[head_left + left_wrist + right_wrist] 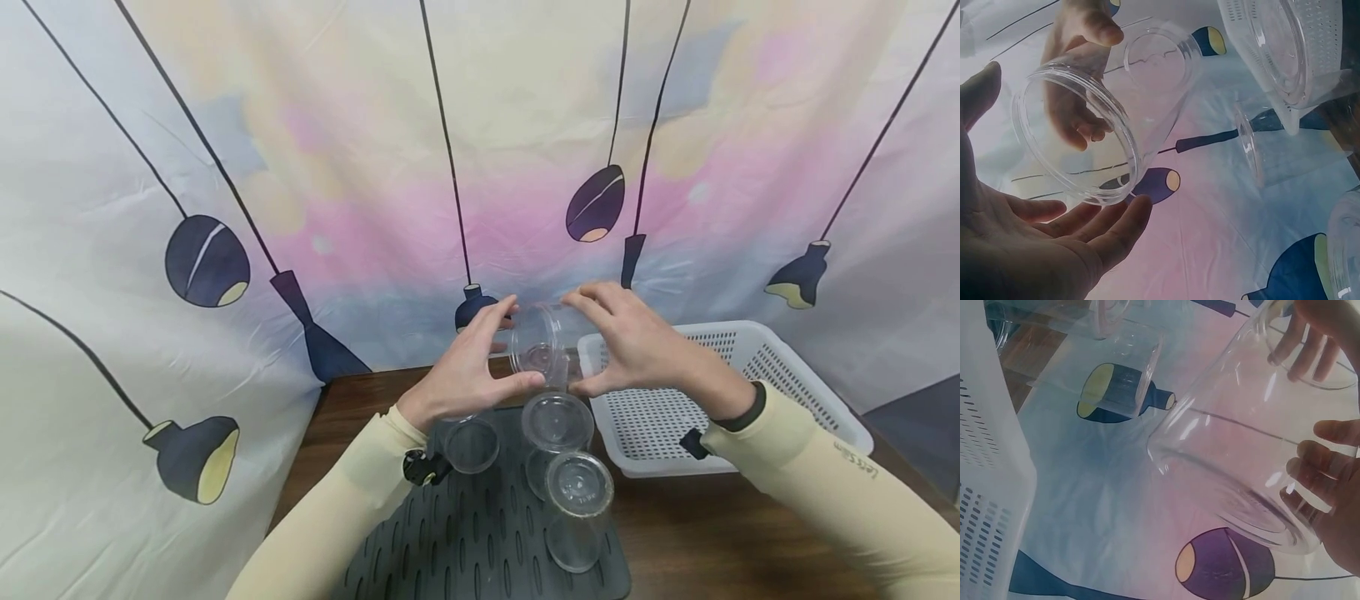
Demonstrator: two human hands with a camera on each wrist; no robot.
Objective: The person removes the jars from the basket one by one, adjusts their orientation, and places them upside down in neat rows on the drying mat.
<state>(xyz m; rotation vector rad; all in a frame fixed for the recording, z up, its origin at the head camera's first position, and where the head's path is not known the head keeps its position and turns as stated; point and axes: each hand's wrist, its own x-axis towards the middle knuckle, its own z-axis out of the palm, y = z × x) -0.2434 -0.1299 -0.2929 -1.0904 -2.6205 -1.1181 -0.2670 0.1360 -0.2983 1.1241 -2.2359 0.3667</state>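
Note:
A clear, see-through jar [538, 346] is held on its side above the table. Its round mouth [1075, 134] faces my left hand [480, 367], whose thumb and fingers are spread around the rim. From the other side, my right hand [637, 342] grips the jar near its base, thumb low and fingers over the top. The base [1235, 500] shows large in the right wrist view. Below the hands, more clear jars stand on a dark grey slotted mat [450, 521]: one at the left [471, 446], two at the right [557, 422] [579, 500].
A white perforated basket [652, 429] sits to the right, under my right forearm. The brown wooden table [712, 533] runs beneath mat and basket. Behind it hangs a pale cloth [375, 208] printed with dark lamps.

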